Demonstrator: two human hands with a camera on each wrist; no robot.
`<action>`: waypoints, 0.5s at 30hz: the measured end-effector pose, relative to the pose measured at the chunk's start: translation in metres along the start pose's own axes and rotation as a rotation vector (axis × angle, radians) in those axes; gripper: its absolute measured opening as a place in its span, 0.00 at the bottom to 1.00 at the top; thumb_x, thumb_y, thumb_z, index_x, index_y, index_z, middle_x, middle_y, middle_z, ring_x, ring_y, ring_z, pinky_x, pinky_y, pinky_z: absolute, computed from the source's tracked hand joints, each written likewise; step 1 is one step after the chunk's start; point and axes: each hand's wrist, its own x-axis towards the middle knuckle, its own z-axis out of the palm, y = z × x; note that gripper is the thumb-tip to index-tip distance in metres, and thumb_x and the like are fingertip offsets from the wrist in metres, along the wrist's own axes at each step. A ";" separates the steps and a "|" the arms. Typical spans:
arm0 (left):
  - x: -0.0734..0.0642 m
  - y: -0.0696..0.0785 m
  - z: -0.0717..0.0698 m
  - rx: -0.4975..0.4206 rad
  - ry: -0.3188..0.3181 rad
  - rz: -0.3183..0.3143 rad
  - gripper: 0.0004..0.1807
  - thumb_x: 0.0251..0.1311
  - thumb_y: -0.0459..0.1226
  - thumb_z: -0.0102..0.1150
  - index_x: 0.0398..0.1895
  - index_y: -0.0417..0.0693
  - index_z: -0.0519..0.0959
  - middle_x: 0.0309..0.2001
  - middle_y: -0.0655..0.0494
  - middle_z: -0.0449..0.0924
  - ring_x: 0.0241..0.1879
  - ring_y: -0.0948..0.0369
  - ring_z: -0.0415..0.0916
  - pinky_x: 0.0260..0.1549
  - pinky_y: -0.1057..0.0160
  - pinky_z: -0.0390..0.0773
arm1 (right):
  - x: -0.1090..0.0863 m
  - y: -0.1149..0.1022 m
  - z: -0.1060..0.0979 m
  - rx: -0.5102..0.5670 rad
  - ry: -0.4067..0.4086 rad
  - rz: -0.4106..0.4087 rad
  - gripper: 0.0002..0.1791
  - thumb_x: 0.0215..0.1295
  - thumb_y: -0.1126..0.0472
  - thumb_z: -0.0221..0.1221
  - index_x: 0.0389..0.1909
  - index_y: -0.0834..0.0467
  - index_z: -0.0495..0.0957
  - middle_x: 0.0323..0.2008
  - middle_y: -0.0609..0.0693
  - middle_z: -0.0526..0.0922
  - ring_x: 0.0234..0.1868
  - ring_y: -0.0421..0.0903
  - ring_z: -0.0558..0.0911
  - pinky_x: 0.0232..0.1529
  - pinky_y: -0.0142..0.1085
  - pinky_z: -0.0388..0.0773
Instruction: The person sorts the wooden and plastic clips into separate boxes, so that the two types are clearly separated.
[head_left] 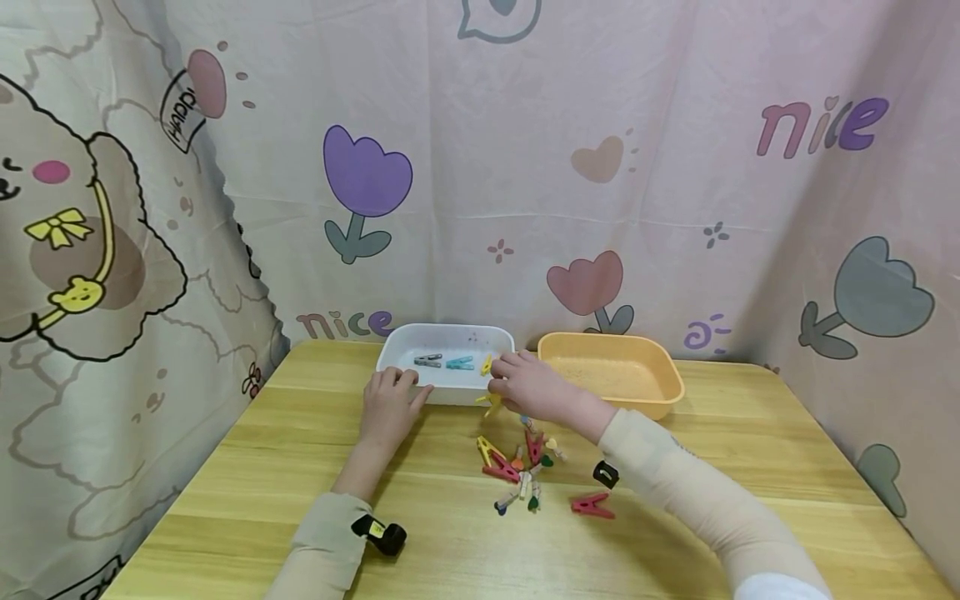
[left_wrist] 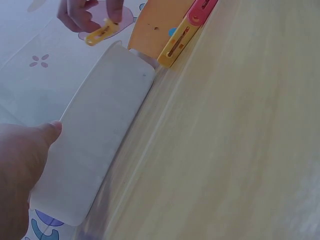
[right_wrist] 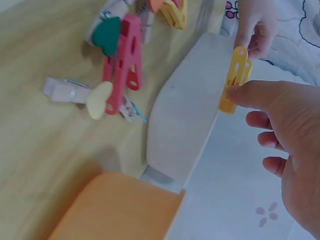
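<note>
My right hand (head_left: 536,387) pinches a yellow clothespin (right_wrist: 236,80) between thumb and fingers, at the front right edge of a white plastic tub (head_left: 442,395). At the tub's front left, my left hand (head_left: 390,404) holds the rim, its thumb (left_wrist: 52,131) against the outer wall and its other fingers over the edge. Inside the tub lie a grey clothespin (head_left: 427,361), a blue clothespin (head_left: 460,363) and another yellow clothespin (head_left: 486,365). In front of the tub is a loose pile with red clothespins (head_left: 534,447), a yellow clothespin (head_left: 489,451) and small wooden pegs (head_left: 525,485).
An orange tub (head_left: 667,400) stands right of the white one, below my right forearm. A lone red clothespin (head_left: 592,506) and a black clip (head_left: 606,474) lie at the pile's right on the wooden table (head_left: 450,550). A patterned curtain (head_left: 480,167) hangs behind.
</note>
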 end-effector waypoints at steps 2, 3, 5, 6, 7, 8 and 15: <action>0.000 0.000 -0.001 0.001 -0.005 -0.005 0.16 0.58 0.47 0.67 0.40 0.45 0.80 0.38 0.47 0.75 0.41 0.48 0.71 0.45 0.48 0.73 | 0.002 0.002 -0.002 -0.006 0.004 -0.003 0.07 0.57 0.55 0.66 0.37 0.47 0.82 0.38 0.45 0.76 0.41 0.44 0.71 0.38 0.36 0.65; 0.000 0.000 -0.001 0.003 -0.010 -0.009 0.16 0.58 0.47 0.67 0.40 0.45 0.80 0.38 0.47 0.75 0.41 0.48 0.71 0.45 0.48 0.73 | 0.003 0.003 -0.003 -0.006 -0.003 -0.003 0.07 0.58 0.54 0.66 0.38 0.47 0.82 0.38 0.45 0.77 0.41 0.44 0.71 0.39 0.36 0.65; 0.000 0.000 -0.001 0.002 -0.020 -0.015 0.16 0.58 0.47 0.66 0.41 0.45 0.80 0.38 0.46 0.75 0.41 0.48 0.71 0.46 0.49 0.73 | 0.005 0.005 -0.005 -0.007 -0.014 -0.002 0.08 0.59 0.53 0.66 0.39 0.48 0.82 0.39 0.45 0.77 0.42 0.45 0.71 0.39 0.36 0.66; 0.000 0.001 -0.001 0.005 -0.023 -0.015 0.16 0.58 0.47 0.66 0.41 0.45 0.80 0.38 0.46 0.75 0.42 0.48 0.71 0.46 0.49 0.73 | 0.006 0.006 -0.006 -0.007 -0.022 -0.001 0.09 0.59 0.53 0.66 0.40 0.48 0.82 0.40 0.45 0.77 0.43 0.45 0.72 0.40 0.36 0.66; 0.000 0.001 -0.001 0.007 -0.025 -0.015 0.16 0.59 0.47 0.66 0.41 0.45 0.80 0.38 0.47 0.75 0.42 0.48 0.71 0.46 0.49 0.73 | 0.006 0.007 -0.007 -0.002 -0.027 0.000 0.09 0.60 0.53 0.66 0.40 0.48 0.82 0.41 0.45 0.78 0.44 0.45 0.72 0.40 0.36 0.66; 0.000 0.001 -0.001 0.011 -0.027 -0.015 0.17 0.59 0.48 0.66 0.41 0.45 0.80 0.39 0.47 0.75 0.42 0.48 0.71 0.46 0.49 0.73 | 0.007 0.008 -0.008 0.002 -0.033 0.001 0.09 0.60 0.53 0.66 0.41 0.48 0.82 0.41 0.46 0.78 0.45 0.45 0.72 0.41 0.37 0.66; 0.000 0.000 -0.001 0.016 -0.029 -0.015 0.17 0.58 0.48 0.66 0.41 0.45 0.80 0.38 0.47 0.75 0.41 0.48 0.71 0.44 0.49 0.73 | 0.013 0.016 -0.011 -0.019 -0.049 0.014 0.09 0.61 0.53 0.65 0.41 0.49 0.81 0.42 0.46 0.77 0.46 0.46 0.72 0.42 0.37 0.67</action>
